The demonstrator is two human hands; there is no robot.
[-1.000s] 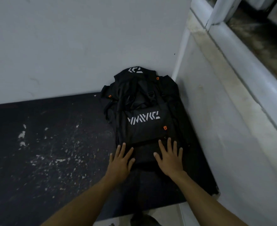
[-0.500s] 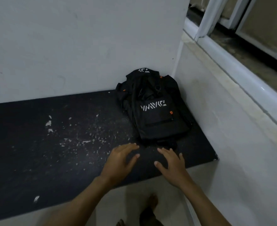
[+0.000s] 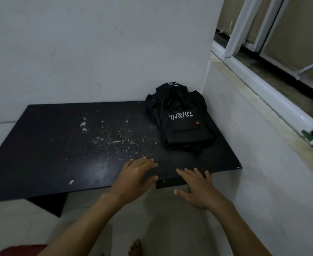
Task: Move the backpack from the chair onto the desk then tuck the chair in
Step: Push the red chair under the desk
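Far left and low, well behind the hands, there's a bit of red fabric (image 3: 21,250) at the person's side. The black desk (image 3: 50,154) stretches out ahead of both hands, its top covered in pale flecks and chipped spots (image 3: 113,141), mostly just past the left hand's fingertips. The left hand (image 3: 135,180) is spread wide and empty, hovering over the desk's near edge, holding nothing. A bare foot (image 3: 135,247) shows on the floor below, between the forearms. The right hand (image 3: 198,191) is also splayed and empty, at the edge next to a small dark bracket thing (image 3: 168,182) under the lip. The backpack (image 3: 181,121) lies on the desk beyond the right hand, pushed into the wall corner, nothing between it and the hands. Off to the right is a window sill (image 3: 262,85).
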